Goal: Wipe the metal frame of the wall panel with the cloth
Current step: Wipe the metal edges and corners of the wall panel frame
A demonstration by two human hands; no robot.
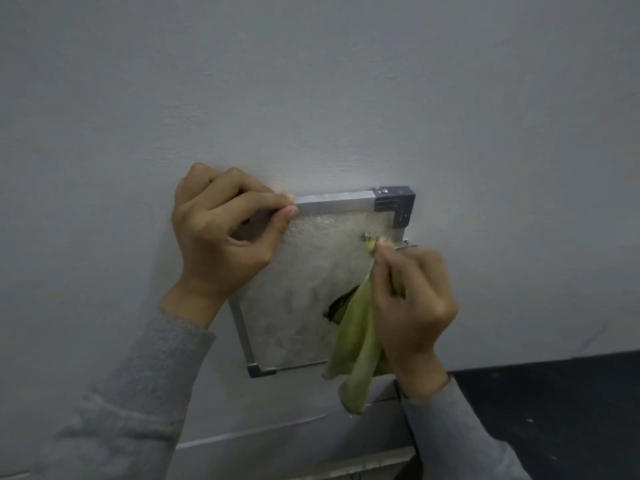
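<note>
A small square wall panel with a frosted, rough face [311, 271] hangs on the grey wall, edged by a metal frame [334, 201] with dark corner pieces [394, 202]. My left hand [221, 237] grips the frame's top left corner, thumb and forefinger pinching the top bar. My right hand [412, 306] holds a green cloth [356, 344] and presses its bunched tip against the right side of the panel, just below the top right corner. The rest of the cloth hangs down over the panel's lower right corner and hides it.
The grey wall [311, 81] fills most of the view. A dark band [554, 393] runs along the lower right. A pale ledge or trim [294, 441] lies below the panel. A dark hole [337, 306] shows in the panel face beside the cloth.
</note>
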